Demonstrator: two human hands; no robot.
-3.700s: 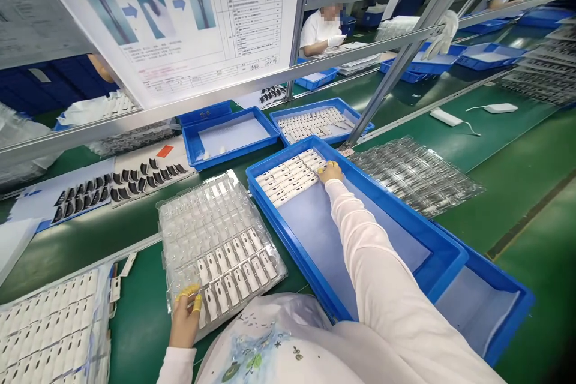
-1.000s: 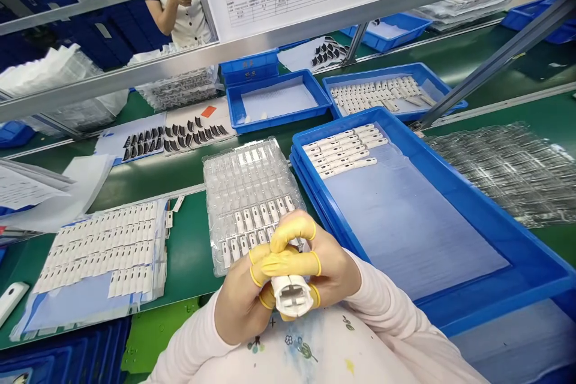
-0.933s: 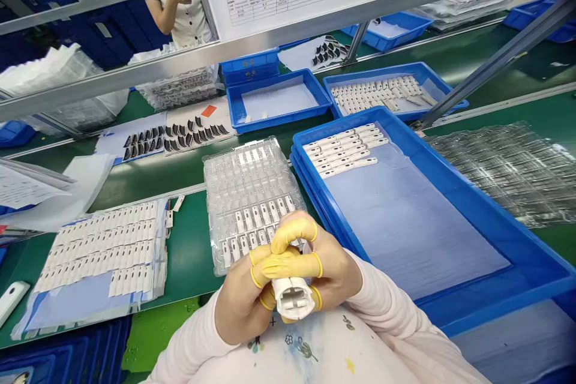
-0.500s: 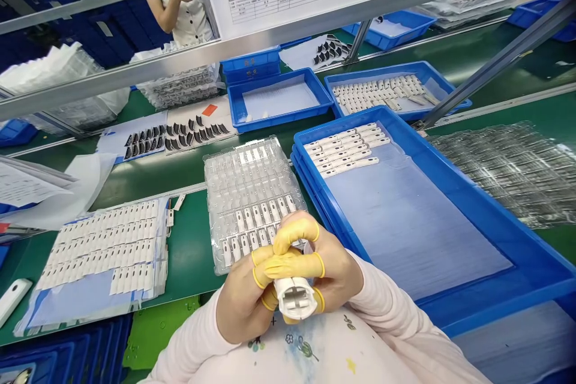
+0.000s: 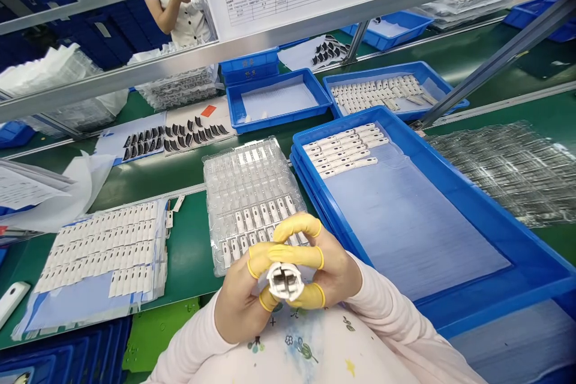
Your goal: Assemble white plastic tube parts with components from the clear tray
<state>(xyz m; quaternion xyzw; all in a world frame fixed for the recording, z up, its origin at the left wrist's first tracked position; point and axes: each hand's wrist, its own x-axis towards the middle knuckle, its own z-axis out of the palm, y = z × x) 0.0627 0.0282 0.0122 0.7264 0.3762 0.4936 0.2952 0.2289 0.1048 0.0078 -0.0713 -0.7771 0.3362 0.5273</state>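
A white hollow plastic housing (image 5: 286, 281) points its open end toward me, close to my chest; crossed ribs show inside it. Fingers of my left hand (image 5: 245, 294), in yellow finger cots, are closed round its left side. From the other side my right hand (image 5: 330, 270) grips it too, its yellow-covered fingers over the top and its thumb below. The housing's far end is hidden behind the fingers. Just beyond my hands lies a clear blister tray (image 5: 245, 183) with rows of similar white housings (image 5: 258, 216) in its nearer pockets.
At right, a big blue tray (image 5: 450, 216) holds white pieces (image 5: 344, 150) at its far end. White parts (image 5: 99, 246) lie in rows at left. Black curved pieces (image 5: 144, 141) rest beyond. A metal rail (image 5: 265, 30) crosses ahead; a person (image 5: 180, 6) is behind it.
The housing has risen slightly and tipped so that its open end faces me more squarely. My fingers have shifted round it, both hands still holding on.
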